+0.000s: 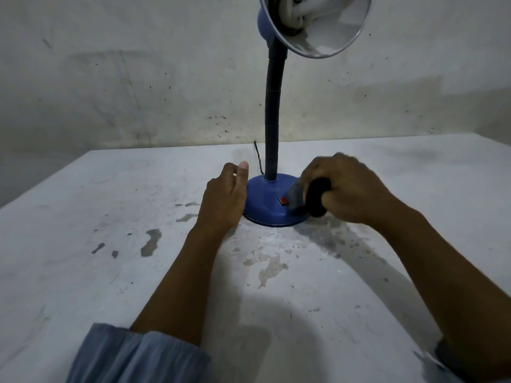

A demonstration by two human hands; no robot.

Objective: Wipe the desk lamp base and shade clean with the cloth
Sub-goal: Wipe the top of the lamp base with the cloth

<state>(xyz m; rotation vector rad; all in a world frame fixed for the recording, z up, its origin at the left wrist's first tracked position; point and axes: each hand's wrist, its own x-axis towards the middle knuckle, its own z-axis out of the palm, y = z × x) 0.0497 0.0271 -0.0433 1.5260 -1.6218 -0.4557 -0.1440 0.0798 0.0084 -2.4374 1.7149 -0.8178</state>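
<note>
A blue desk lamp stands on the table, with a round blue base [266,201] carrying a red switch [283,201]. A dark flexible neck [272,120] rises to the shade [315,23], which faces me with a white spiral bulb inside. My right hand [348,189] is shut on a dark bunched cloth [312,199] pressed against the right side of the base. My left hand [225,197] rests edge-on against the left side of the base, fingers loosely apart and hidden behind the palm.
The white tabletop [110,244] is worn, with chipped grey patches near the middle. A stained wall [138,78] stands close behind the table. A thin black cord [257,156] runs from the base over the far edge.
</note>
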